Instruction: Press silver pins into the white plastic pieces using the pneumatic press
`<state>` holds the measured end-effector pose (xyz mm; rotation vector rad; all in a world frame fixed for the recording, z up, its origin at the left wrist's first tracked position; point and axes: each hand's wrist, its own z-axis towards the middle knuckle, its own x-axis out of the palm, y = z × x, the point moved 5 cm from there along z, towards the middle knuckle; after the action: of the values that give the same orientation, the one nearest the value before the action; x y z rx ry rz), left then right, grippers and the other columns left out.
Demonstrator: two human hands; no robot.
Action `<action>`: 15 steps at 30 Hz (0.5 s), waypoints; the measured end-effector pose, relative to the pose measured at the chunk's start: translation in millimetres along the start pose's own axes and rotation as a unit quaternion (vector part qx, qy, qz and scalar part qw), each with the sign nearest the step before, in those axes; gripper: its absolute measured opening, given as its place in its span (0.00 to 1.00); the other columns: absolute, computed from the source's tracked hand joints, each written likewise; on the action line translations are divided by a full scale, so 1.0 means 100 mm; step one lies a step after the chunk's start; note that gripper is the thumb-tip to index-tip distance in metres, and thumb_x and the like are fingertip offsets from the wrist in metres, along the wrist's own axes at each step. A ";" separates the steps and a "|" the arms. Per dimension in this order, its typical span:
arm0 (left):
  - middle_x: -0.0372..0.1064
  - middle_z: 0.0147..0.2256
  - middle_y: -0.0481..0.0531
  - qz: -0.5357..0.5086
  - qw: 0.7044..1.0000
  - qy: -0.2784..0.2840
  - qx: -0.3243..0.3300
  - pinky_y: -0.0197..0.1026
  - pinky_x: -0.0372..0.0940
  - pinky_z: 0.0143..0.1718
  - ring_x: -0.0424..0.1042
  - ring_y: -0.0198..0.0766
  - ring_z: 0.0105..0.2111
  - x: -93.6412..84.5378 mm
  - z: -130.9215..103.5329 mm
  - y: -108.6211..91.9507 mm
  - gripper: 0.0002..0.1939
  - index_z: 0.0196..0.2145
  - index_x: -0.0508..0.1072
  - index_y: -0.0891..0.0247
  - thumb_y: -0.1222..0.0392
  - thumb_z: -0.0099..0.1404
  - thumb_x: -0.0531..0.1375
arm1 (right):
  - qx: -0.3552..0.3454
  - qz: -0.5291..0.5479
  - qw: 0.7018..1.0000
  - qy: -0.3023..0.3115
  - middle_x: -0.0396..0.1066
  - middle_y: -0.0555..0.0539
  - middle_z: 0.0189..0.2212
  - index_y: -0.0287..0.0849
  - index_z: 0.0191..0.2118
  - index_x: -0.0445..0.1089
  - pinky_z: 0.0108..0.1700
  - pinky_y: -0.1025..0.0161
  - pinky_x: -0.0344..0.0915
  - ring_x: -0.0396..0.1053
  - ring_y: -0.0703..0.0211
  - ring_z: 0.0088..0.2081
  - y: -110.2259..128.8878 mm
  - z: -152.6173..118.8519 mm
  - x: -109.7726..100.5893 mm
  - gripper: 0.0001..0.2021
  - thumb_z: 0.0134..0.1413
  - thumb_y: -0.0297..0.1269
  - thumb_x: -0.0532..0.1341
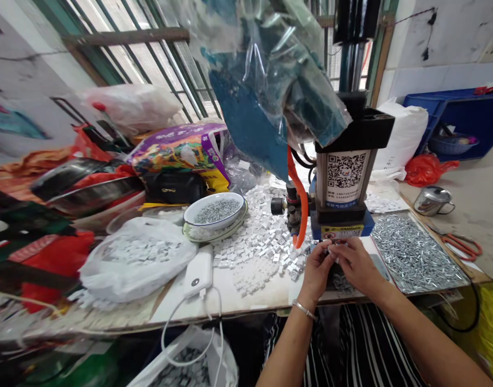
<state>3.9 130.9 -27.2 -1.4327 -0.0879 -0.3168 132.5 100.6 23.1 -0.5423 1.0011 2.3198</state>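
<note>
Just under the head of a blue and black press (343,231), both my hands meet with their fingertips pinched. My left hand (316,266) is closed on what looks like a small white plastic piece (330,248), mostly covered by the fingers. Touching it from the other side, my right hand (359,266) is closed too; what lies in its pinch is too small to make out. Left of the press spreads a heap of small white plastic pieces (266,226). On the right, a tray holds many small metal pins (419,250). More metal bits (341,282) lie below my hands.
An orange air hose (298,193) hangs beside the press. A white enamel bowl (193,215), a white power bank (199,271) with a cable and a plastic bag (109,269) of white pieces are to the left. Scissors (464,243) and a metal mug (431,200) lie right.
</note>
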 end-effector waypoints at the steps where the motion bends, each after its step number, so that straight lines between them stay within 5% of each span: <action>1: 0.77 0.44 0.52 0.011 1.000 -0.011 0.004 0.47 0.62 0.56 0.72 0.44 0.48 0.00 0.00 0.01 0.17 0.44 0.77 0.59 0.52 0.58 0.69 | 0.010 0.009 1.000 0.003 0.70 0.41 0.46 0.46 0.48 0.76 0.52 0.49 0.71 0.68 0.50 0.50 -0.01 -0.01 -0.02 0.15 0.65 0.28 0.54; 6: 0.77 0.40 0.50 0.024 1.000 -0.019 -0.002 0.45 0.65 0.50 0.73 0.42 0.42 0.00 0.01 0.06 0.14 0.41 0.77 0.59 0.53 0.59 0.68 | 0.054 0.041 0.997 0.024 0.69 0.41 0.51 0.48 0.55 0.73 0.56 0.50 0.68 0.67 0.50 0.54 -0.21 -0.26 -0.18 0.16 0.67 0.33 0.55; 11: 0.78 0.39 0.51 0.007 1.000 -0.016 -0.019 0.44 0.65 0.48 0.73 0.42 0.41 0.03 0.00 0.06 0.13 0.40 0.76 0.60 0.53 0.59 0.68 | 0.102 -0.090 0.991 0.006 0.73 0.41 0.44 0.44 0.46 0.75 0.52 0.46 0.66 0.69 0.46 0.47 -0.60 -0.83 -0.37 0.13 0.68 0.39 0.54; 15: 0.77 0.40 0.51 0.005 1.000 -0.014 -0.024 0.44 0.65 0.48 0.73 0.42 0.42 0.04 0.00 0.04 0.14 0.40 0.75 0.60 0.52 0.59 0.68 | 0.101 -0.185 0.977 0.042 0.73 0.40 0.47 0.44 0.48 0.75 0.50 0.46 0.64 0.68 0.44 0.50 -0.67 -1.17 -0.36 0.14 0.69 0.42 0.53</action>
<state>8.3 130.5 -30.0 -1.4845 -0.0975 -0.2919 218.7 39.0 -68.3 -0.6832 1.0600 1.8585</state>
